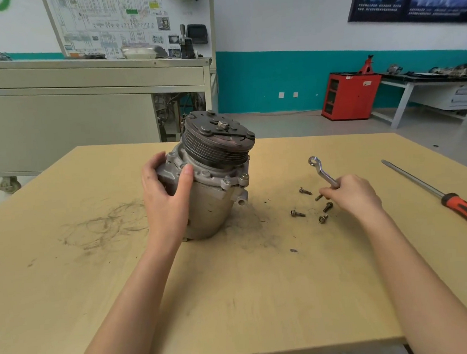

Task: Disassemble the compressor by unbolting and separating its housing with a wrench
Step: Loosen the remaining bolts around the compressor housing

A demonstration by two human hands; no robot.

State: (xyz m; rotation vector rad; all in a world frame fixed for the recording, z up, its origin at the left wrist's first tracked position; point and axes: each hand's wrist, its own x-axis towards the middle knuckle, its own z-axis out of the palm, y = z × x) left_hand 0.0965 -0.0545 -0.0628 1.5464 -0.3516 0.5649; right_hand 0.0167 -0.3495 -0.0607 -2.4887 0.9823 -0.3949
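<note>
The grey compressor [213, 178] stands upright on the wooden table [234, 287], its dark grooved pulley on top and tilted toward the right. My left hand [167, 198] grips the left side of its housing, thumb up on the flange. To the right, my right hand [352, 196] holds a silver ring wrench [320, 170] by its handle, the ring end pointing up and left. Several loose bolts [312, 207] lie on the table just left of that hand; one bolt touches its fingertips.
A long screwdriver [449, 197] with a red and black handle lies at the table's right edge. Dark smudges mark the tabletop left of the compressor. Behind the table stand a grey cabinet bench [70, 119] and a red cabinet [348, 97].
</note>
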